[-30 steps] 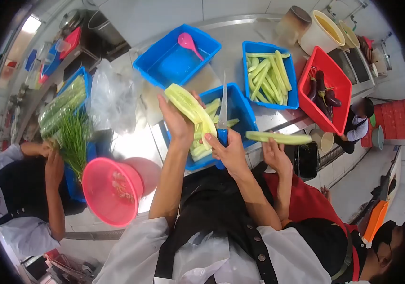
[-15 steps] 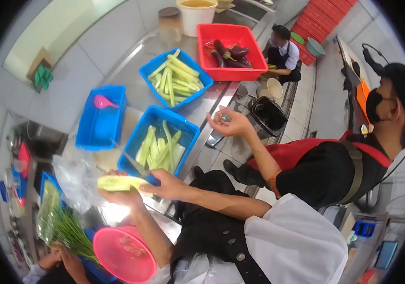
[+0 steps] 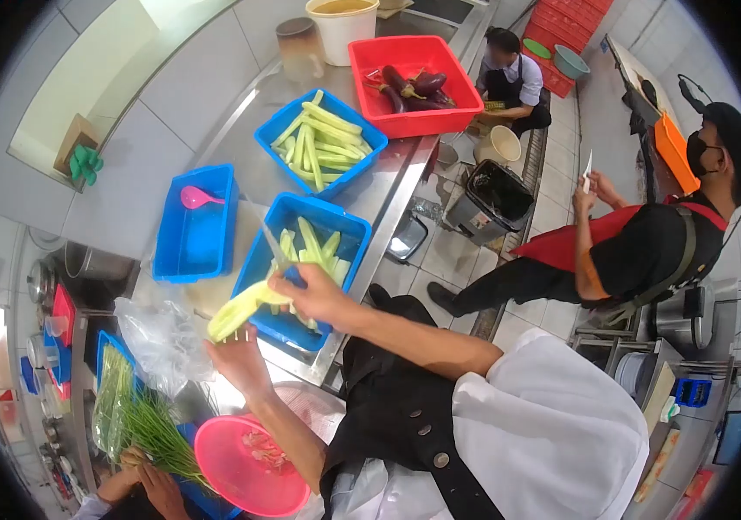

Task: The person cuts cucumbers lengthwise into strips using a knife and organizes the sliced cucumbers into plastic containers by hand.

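My left hand (image 3: pixel 240 364) grips a long pale-green piece of cucumber (image 3: pixel 233 317) from below, tilted up toward the right. My right hand (image 3: pixel 318 296) is closed round the blue handle of a knife (image 3: pixel 268 236), its blade pointing up and away from me. The fingers of that hand are close to the cucumber's upper end; whether they touch it I cannot tell. Just beyond my hands a blue tub (image 3: pixel 351 227) holds several cut cucumber pieces (image 3: pixel 308 243), partly hidden by my right hand. Below my left forearm is a pink bowl (image 3: pixel 214 459) with scraps inside.
Farther along the steel counter are a blue tub of cucumber strips (image 3: pixel 323 143), a red tub of eggplants (image 3: pixel 409 91) and a blue tub with a pink scoop (image 3: pixel 203 198). A plastic bag (image 3: pixel 158 338) lies left. Co-workers stand right, crouch behind, and handle green stalks (image 3: pixel 158 433) lower left.
The cucumber has swung from nearly level to tilted, and my right hand with the knife is higher. The standing co-worker has stepped away to the right and now holds a white-bladed knife.
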`<act>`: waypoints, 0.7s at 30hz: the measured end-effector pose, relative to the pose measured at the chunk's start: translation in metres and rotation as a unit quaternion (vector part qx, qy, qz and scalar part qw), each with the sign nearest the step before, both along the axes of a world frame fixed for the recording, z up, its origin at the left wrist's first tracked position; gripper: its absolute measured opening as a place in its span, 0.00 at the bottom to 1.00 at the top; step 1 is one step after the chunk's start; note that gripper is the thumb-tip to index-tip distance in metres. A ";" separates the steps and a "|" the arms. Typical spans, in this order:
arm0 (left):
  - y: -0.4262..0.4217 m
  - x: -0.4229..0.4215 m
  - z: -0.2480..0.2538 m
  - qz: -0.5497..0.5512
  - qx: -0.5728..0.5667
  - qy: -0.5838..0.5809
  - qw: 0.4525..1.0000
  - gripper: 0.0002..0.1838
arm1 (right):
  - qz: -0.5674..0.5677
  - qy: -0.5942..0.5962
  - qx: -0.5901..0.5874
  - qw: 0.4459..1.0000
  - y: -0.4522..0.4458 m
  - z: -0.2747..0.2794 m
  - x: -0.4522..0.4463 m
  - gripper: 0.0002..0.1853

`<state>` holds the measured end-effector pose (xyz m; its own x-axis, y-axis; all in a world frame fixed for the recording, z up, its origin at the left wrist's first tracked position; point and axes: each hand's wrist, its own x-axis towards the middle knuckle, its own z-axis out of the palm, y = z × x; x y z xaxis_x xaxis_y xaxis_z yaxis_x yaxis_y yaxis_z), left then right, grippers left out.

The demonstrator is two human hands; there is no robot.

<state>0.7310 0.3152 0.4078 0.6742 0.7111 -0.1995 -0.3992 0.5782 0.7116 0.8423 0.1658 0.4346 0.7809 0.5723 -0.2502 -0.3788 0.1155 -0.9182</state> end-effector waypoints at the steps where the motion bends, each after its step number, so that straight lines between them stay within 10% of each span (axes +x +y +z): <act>1: 0.002 -0.007 -0.003 -0.046 -0.005 0.001 0.999 0.28 | -0.005 0.005 -0.005 1.000 0.001 -0.003 0.009 0.14; 7: -0.009 -0.011 0.015 -0.115 -0.031 0.138 0.983 0.30 | 0.147 -0.080 0.003 0.986 0.000 0.006 0.067 0.17; 14: -0.012 0.028 0.014 -0.378 -0.003 0.019 0.926 0.32 | 0.260 -0.200 -0.013 0.945 0.022 0.012 0.085 0.20; 21: -0.039 0.050 0.037 -0.252 -0.042 0.033 0.966 0.24 | -0.018 -0.286 -0.063 0.956 0.006 -0.016 0.079 0.17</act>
<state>0.7815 0.2766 0.4449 0.9146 0.2755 -0.2961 -0.0081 0.7445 0.6676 0.9209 0.1719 0.4187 0.8292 0.5358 0.1590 0.1920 -0.0060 -0.9814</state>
